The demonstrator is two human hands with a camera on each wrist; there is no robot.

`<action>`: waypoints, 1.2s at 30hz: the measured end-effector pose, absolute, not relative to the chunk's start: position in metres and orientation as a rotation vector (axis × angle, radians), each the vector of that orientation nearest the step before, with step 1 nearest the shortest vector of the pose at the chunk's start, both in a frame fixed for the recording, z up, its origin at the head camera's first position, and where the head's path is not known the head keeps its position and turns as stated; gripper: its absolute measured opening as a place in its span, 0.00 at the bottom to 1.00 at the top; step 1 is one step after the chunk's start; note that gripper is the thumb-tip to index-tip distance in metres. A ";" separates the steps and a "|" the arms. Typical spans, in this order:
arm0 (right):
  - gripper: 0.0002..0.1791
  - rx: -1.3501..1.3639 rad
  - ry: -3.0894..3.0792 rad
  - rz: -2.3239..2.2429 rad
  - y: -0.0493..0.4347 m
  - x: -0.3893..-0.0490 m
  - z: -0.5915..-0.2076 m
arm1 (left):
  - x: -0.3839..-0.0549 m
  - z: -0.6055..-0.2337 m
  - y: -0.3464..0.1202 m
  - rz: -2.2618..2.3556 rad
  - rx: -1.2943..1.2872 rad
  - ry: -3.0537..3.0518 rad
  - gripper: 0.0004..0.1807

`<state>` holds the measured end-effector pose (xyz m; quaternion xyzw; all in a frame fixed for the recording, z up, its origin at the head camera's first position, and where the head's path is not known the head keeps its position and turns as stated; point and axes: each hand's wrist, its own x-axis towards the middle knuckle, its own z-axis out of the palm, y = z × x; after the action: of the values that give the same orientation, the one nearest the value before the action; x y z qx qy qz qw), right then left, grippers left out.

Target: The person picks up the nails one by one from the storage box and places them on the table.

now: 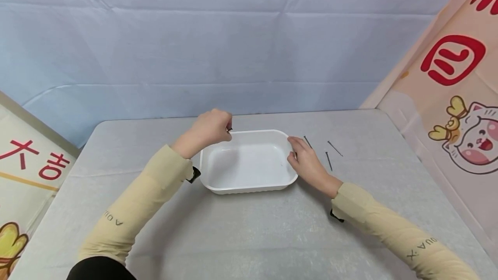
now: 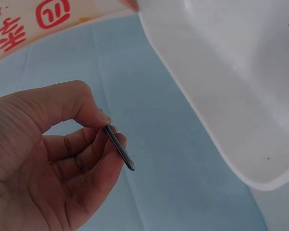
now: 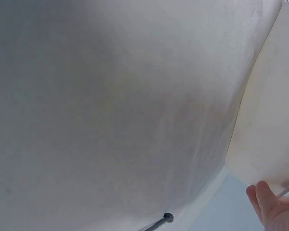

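A white rectangular plastic tray (image 1: 249, 187) sits on the table, its inside facing up. Over its back left corner, my left hand (image 1: 208, 129) pinches a dark metal nail (image 2: 119, 147) between thumb and fingers. The nail's pointed end sticks out past the fingertips in the left wrist view. At the tray's right end, my right hand (image 1: 309, 163) holds the rim, thumb and fingers on either side of it. Fingers (image 3: 265, 197) touch the tray wall (image 3: 265, 120) in the right wrist view.
To the right of the tray lie three loose nails, one near the back (image 1: 308, 141), one farther right (image 1: 335, 148) and one nearer (image 1: 329, 161). A grey cloth covers the table (image 1: 241, 237). Behind it hangs a pale blue cloth (image 1: 233, 55); printed sheets flank both sides.
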<state>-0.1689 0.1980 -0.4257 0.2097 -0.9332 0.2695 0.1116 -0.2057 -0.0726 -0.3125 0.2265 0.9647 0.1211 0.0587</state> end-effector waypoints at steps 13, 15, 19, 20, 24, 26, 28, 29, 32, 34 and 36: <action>0.23 0.620 -2.738 0.788 0.198 -0.168 -0.426 | -0.188 -0.304 -0.091 0.429 0.686 2.964 0.06; 0.23 0.621 -2.737 0.789 0.198 -0.167 -0.425 | -0.185 -0.303 -0.094 0.451 0.692 2.963 0.06; 0.23 0.623 -2.737 0.785 0.198 -0.167 -0.425 | -0.180 -0.301 -0.100 0.497 0.693 2.965 0.05; 0.23 0.624 -2.735 0.784 0.198 -0.167 -0.425 | -0.179 -0.301 -0.101 0.504 0.690 2.965 0.05; 0.23 0.627 -2.726 0.783 0.199 -0.167 -0.426 | -0.176 -0.299 -0.107 0.529 0.659 2.968 0.06; 0.23 0.628 -2.725 0.785 0.199 -0.167 -0.426 | -0.175 -0.299 -0.110 0.546 0.637 2.967 0.06; 0.23 0.629 -2.722 0.787 0.199 -0.167 -0.426 | -0.174 -0.299 -0.113 0.562 0.606 2.970 0.06; 0.23 0.630 -2.722 0.787 0.199 -0.167 -0.426 | -0.174 -0.298 -0.115 0.571 0.590 2.970 0.06; 0.23 0.633 -2.722 0.788 0.198 -0.167 -0.426 | -0.173 -0.299 -0.120 0.595 0.555 2.982 0.06; 0.23 0.634 -2.724 0.789 0.199 -0.167 -0.425 | -0.171 -0.299 -0.123 0.620 0.534 2.991 0.06; 0.23 0.637 -2.725 0.786 0.199 -0.168 -0.426 | -0.170 -0.300 -0.127 0.643 0.511 3.000 0.06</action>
<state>-0.1679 0.1987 -0.4259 0.2177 -0.9310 0.2687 0.1172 -0.1703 -0.1269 -0.2999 0.1644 0.9644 0.2066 0.0158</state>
